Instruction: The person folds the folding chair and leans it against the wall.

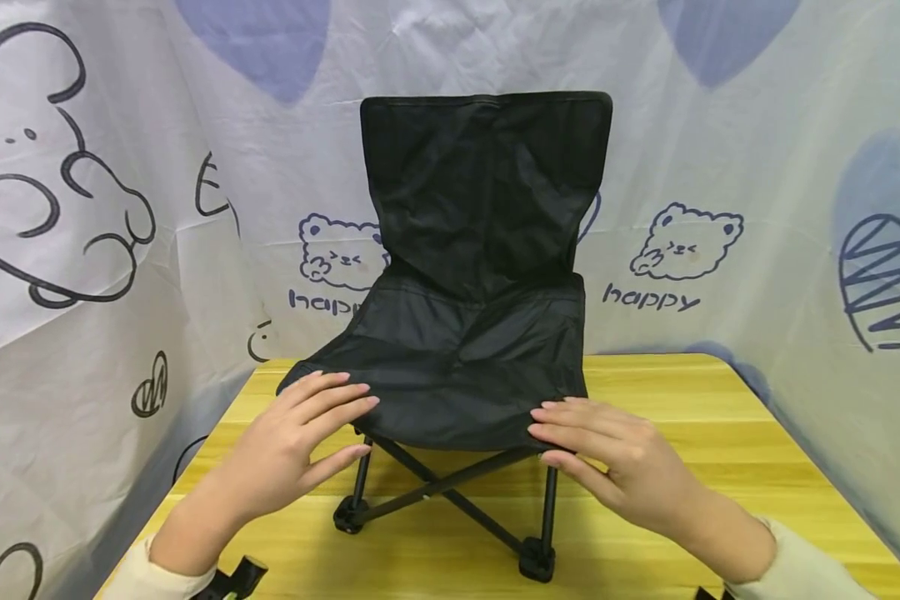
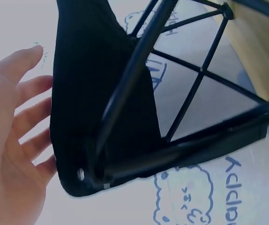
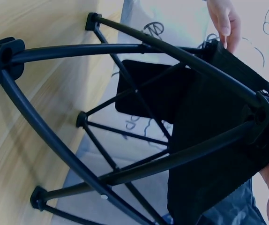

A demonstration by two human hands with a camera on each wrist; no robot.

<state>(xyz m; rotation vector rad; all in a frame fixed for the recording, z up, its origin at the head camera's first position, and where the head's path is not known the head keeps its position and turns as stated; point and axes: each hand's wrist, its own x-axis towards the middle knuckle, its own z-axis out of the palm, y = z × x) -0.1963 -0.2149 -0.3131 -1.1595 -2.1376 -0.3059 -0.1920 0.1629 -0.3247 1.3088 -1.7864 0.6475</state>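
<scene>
A black folding camp chair (image 1: pixel 486 192) stands unfolded, its fabric backrest upright and its fabric seat (image 1: pixel 450 392) spread out. My left hand (image 1: pixel 288 442) lies at the seat's front left corner with fingers nearly straight. At the front right corner, the fingers of my right hand (image 1: pixel 618 458) rest on the fabric, extended and a little bent. Below the seat, the crossed metal legs (image 3: pixel 181 159) end in black plastic feet (image 1: pixel 536 558). In the left wrist view, the left fingertips are at the edge of the dark fabric.
The chair's feet are on a yellow wood-grain table (image 1: pixel 667 400). Behind and beside it hangs a white cloth (image 1: pixel 780 208) printed with bears and hearts. Beyond the table's left edge runs a thin dark cable (image 1: pixel 183 458).
</scene>
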